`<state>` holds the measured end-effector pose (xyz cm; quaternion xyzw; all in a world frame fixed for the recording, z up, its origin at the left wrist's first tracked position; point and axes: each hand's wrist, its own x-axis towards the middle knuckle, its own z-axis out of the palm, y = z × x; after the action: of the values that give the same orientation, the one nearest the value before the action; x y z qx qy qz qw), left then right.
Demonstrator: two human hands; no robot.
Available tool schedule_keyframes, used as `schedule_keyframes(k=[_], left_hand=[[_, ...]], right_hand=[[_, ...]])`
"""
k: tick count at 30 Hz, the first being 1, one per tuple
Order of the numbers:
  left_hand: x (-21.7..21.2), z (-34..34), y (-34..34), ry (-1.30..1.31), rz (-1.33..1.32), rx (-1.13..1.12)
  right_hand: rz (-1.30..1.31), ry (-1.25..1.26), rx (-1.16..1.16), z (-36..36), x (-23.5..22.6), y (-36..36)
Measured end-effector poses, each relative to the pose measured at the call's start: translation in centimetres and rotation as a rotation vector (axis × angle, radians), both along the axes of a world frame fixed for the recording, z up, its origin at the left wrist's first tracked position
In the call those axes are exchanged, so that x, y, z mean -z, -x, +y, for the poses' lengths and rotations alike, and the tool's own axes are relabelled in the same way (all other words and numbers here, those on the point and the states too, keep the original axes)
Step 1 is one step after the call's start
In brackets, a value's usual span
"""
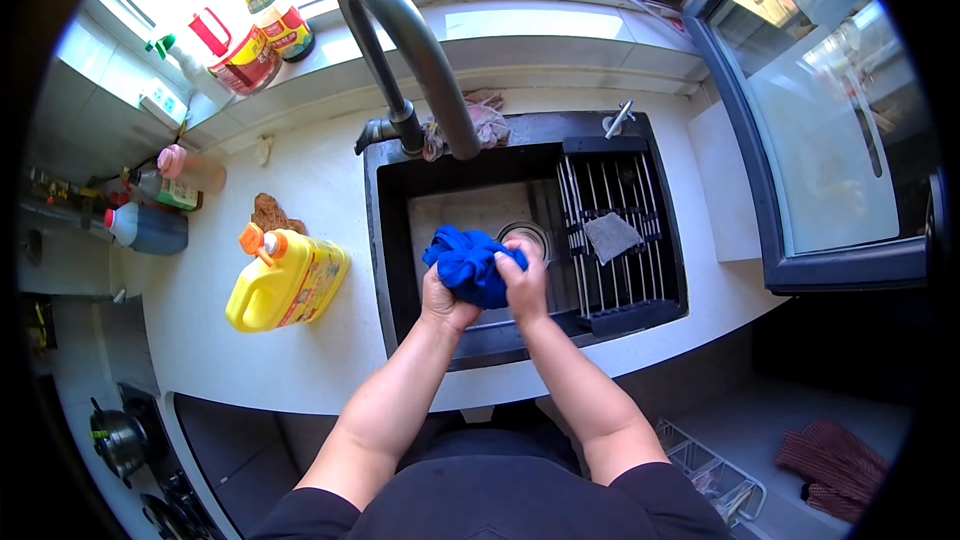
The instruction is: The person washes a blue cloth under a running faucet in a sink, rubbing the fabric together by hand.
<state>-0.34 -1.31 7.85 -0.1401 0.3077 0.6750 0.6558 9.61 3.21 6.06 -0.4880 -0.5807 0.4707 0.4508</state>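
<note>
A bunched blue cloth (pixel 466 262) is held above the basin of a dark sink (pixel 377 250). The left hand (pixel 447 302) cups it from the lower left, and the right hand (pixel 526 287) curls its fingers over its right side; both are partly closed on the fabric. Behind the right hand shows the round drain (pixel 519 229). A rack of metal rods (pixel 632 315) spans the sink's right part, with a grey cloth (pixel 612 237) lying on it. A grey faucet (pixel 440 80) arches over from the back edge.

The pale counter (pixel 230 365) surrounds the sink; left of it stand a yellow jug (pixel 290 285) and, behind that, a crumpled brown rag (pixel 274 213). Bottles line the window ledge (pixel 540 52). An open window pane (pixel 815 120) swings in at right; a dark pot (pixel 120 442) sits at lower left.
</note>
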Motion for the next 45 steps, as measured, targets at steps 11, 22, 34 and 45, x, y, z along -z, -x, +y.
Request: schedule_keyframes(k=[11, 22, 34, 45], left_hand=[[-0.8, 0.8, -0.3, 0.221, -0.061, -0.064], [8.1, -0.6, 0.6, -0.312, -0.066, 0.067], [1.6, -2.4, 0.0, 0.060, 0.074, 0.016], [0.3, -1.9, 1.7, -0.007, 1.776, 0.635]], right_hand=[[-0.183, 0.003, 0.193, -0.6, 1.0, 3.2], [-0.205, -0.402, 0.050, -1.8, 0.2, 3.4], [0.325, 1.045, -0.156, 0.7, 1.0, -1.7], [0.470, 0.592, -0.282, 0.0, -0.2, -1.8]])
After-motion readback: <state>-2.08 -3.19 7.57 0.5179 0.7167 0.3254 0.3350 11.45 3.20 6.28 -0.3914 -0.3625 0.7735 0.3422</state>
